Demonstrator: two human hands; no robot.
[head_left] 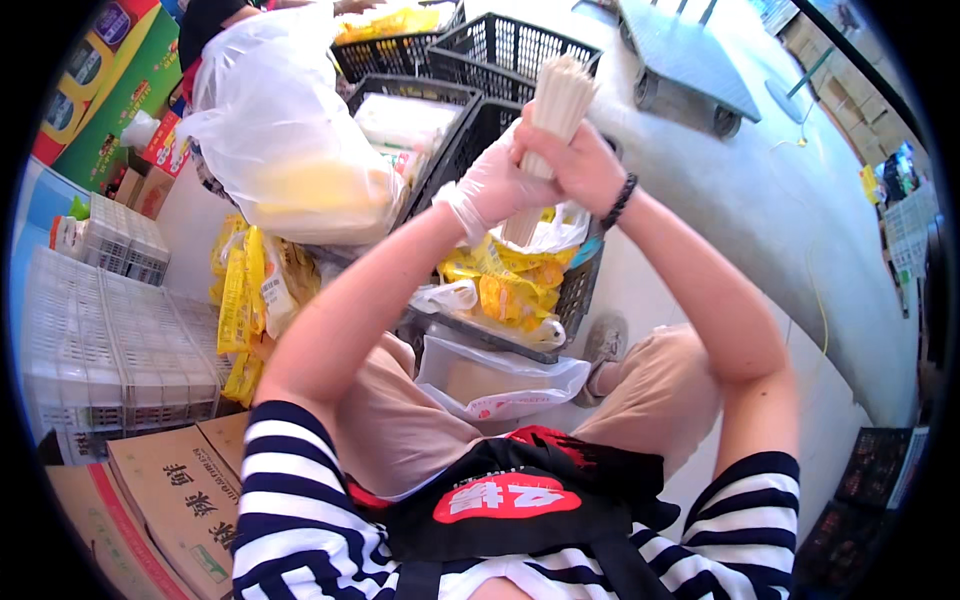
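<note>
One pale bundle [562, 92], black crates [578, 296], floor [680, 185]

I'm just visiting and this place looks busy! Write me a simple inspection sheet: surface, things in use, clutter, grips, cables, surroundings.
Surface: pale floor; a black crate in front of the person.
Things in use: bundle of pale sticks, held above the crate; yellow packets inside it.
Clutter: big white bag beyond the left forearm; cartons and white crates at left.
Grips: left grip, gloved, and right grip, bare, both closed around the sticks.
Cables: thin yellowish line on the floor at right, possibly a cord.
Surroundings: trolley at upper right.
</note>
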